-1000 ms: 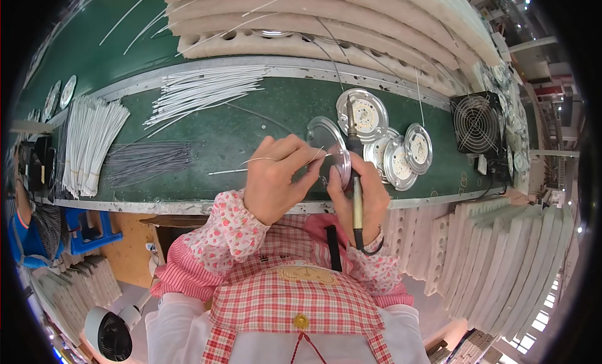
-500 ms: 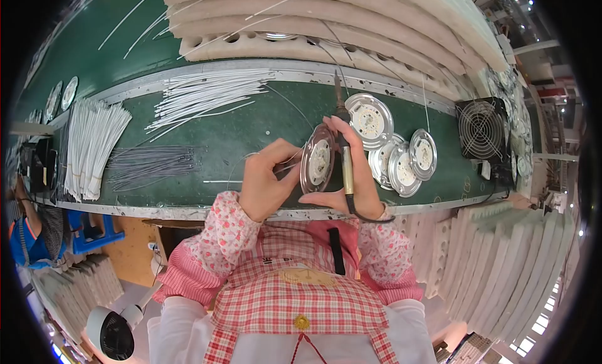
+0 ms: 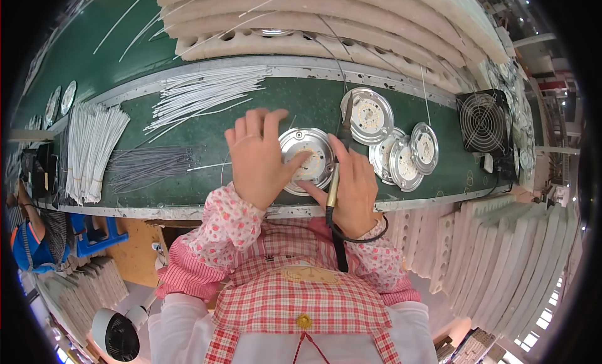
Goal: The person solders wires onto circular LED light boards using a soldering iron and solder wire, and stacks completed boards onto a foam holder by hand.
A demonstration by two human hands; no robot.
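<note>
A round silver disc (image 3: pixel 316 147) with a light circuit plate at its centre lies face up on the green bench, between my hands. My left hand (image 3: pixel 260 157) is over its left side, fingers apart, with the thumb over the disc's middle. In my right hand (image 3: pixel 354 188) is a soldering iron (image 3: pixel 333 187), its tip pointing up and away over another disc (image 3: pixel 369 116). My right thumb is at the near edge of the disc. Several more silver discs (image 3: pixel 424 149) overlap to the right. A thin wire shows left of my left hand.
White wires (image 3: pixel 204 94) lie at the back left, beside grey wires (image 3: pixel 150 166) and a bundle of white wires (image 3: pixel 94 147). A black fan (image 3: pixel 483 122) stands at the right. Pale foam trays (image 3: pixel 313 12) are stacked behind the bench. A person (image 3: pixel 37 232) is at the far left.
The disc has gone from being held upright to lying flat, face up. My left hand has opened and risen over it. My right hand has moved slightly with the soldering iron.
</note>
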